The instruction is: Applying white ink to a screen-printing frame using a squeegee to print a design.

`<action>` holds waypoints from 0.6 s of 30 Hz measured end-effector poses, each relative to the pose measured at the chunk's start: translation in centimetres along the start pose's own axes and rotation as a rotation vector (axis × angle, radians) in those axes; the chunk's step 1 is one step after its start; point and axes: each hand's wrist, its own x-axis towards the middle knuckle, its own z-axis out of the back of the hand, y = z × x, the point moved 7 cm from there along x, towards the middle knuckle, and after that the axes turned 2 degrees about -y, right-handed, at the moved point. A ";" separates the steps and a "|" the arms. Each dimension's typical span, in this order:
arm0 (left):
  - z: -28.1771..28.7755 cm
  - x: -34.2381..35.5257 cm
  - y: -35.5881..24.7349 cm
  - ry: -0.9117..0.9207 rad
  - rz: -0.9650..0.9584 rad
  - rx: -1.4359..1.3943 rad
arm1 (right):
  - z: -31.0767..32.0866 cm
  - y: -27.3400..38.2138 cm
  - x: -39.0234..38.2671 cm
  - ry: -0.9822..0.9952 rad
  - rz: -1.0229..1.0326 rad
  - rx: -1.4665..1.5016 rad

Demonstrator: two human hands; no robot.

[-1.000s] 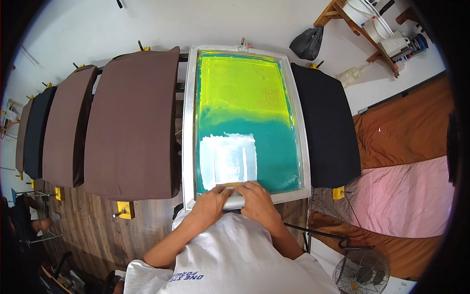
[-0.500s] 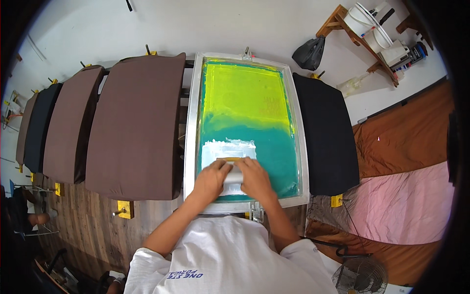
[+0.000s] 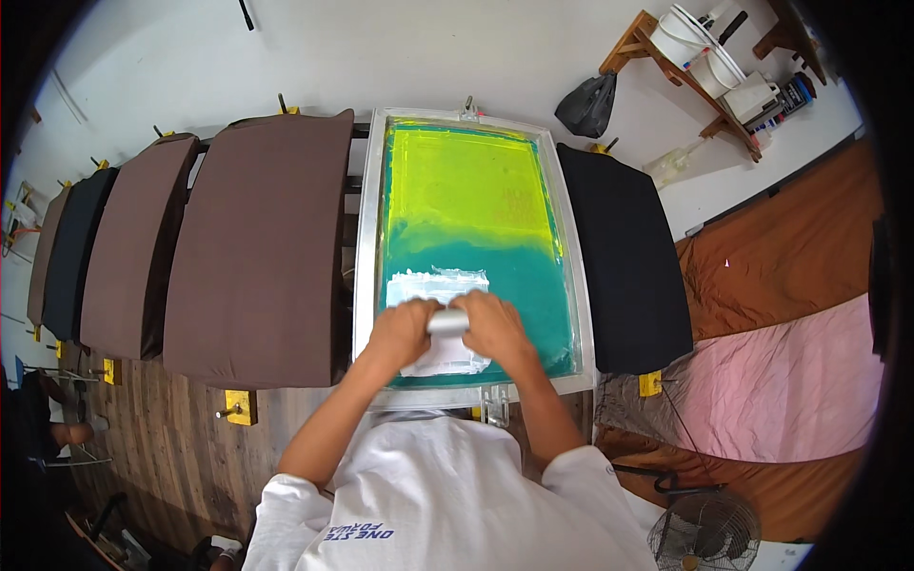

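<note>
Both my hands are closed on a squeegee with a pale grey handle [image 3: 449, 322]. My left hand [image 3: 403, 333] grips its left part and my right hand [image 3: 491, 331] its right part, with a short stretch of handle showing between them. The squeegee stands over the near left part of a printing screen [image 3: 524, 314], whose mesh is green near me and yellow-green farther off. White ink [image 3: 443, 364] lies in a rectangular patch around and below the hands. The squeegee's blade is hidden. A metal frame [image 3: 365, 266] borders the screen.
Brown cloth-covered boards [image 3: 262, 247] stand in a row to the left, and a black covered board [image 3: 628, 257] is close on the right. Clamps [image 3: 494, 405] hold the frame. Beyond are a shelf with buckets [image 3: 681, 36], brown and pink fabric [image 3: 781, 381] and a fan [image 3: 703, 528].
The squeegee has tipped and moved slightly away from me. Its yellow edge no longer shows, and more of the white ink on the near side is visible. The view has shifted a little.
</note>
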 end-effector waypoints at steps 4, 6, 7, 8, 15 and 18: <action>-0.1 1.3 0.4 0.036 0.022 -0.007 | -0.6 -1.0 1.4 0.008 -0.003 0.017; -0.7 -0.6 0.2 -0.068 -0.025 -0.058 | -1.7 -0.7 -0.6 -0.072 0.046 -0.022; -1.4 -1.6 0.1 -0.055 -0.006 -0.030 | -2.2 -0.3 -1.9 -0.105 0.055 -0.007; -1.7 -3.0 -0.7 -0.059 -0.052 -0.004 | -2.5 -0.1 -3.4 -0.141 0.056 0.006; -2.5 -8.9 -3.6 0.082 0.017 -0.043 | -3.1 1.8 -9.7 -0.020 0.038 0.055; -1.1 -6.5 -3.6 0.224 0.064 -0.035 | -2.1 1.4 -7.5 0.049 0.039 0.061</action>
